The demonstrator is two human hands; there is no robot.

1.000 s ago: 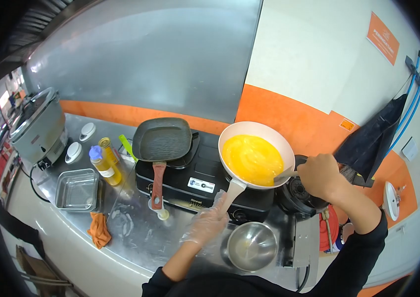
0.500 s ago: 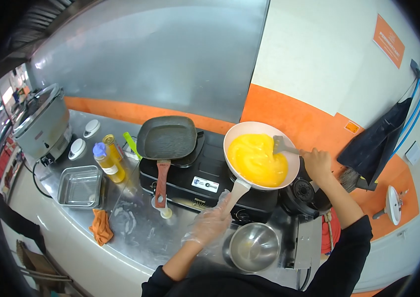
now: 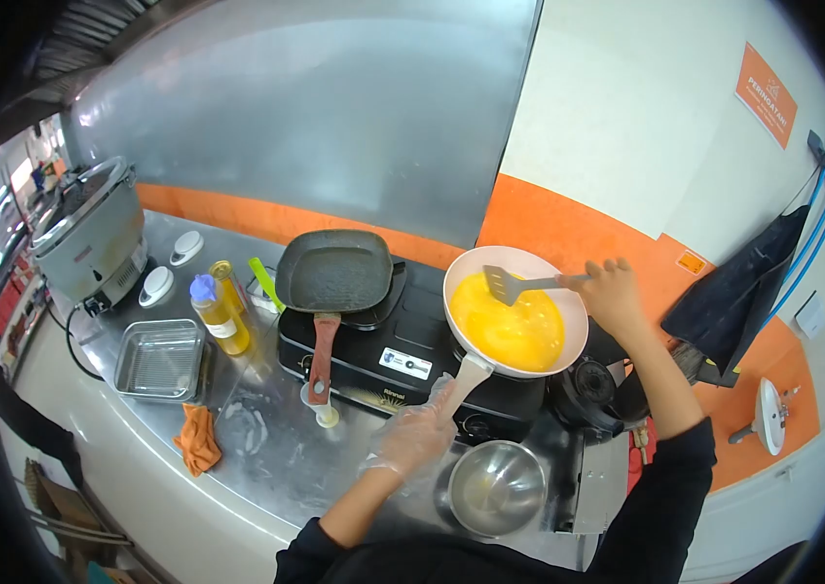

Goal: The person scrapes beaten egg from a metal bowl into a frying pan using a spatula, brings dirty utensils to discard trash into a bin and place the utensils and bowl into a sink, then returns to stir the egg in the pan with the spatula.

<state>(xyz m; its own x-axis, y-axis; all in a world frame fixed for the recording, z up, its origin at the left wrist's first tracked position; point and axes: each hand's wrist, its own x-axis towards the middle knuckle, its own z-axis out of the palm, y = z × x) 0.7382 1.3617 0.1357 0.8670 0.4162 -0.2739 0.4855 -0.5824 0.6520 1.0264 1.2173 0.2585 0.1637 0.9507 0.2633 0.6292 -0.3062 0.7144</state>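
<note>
A clear plastic glove covers my left hand, which is closed around the pale handle of a light pink pan. Yellow liquid egg covers most of the pan's bottom. My bare right hand grips a grey slotted spatula, its head over the upper part of the egg. The pan is on the right side of a black two-burner stove. On the stove's left side sits a dark square grill pan with a reddish-brown handle. An empty-looking steel bowl stands below the stove's right end.
To the left are a glass container, an orange cloth, a yellow sauce bottle, a can, two white lids and a rice cooker. Black cookware stands right of the stove. A person's dark sleeve shows at the far left.
My right hand has lifted and moved up, carrying the spatula from the pan's lower right edge to its upper left part. My left hand still holds the handle. The view has shifted slightly.
</note>
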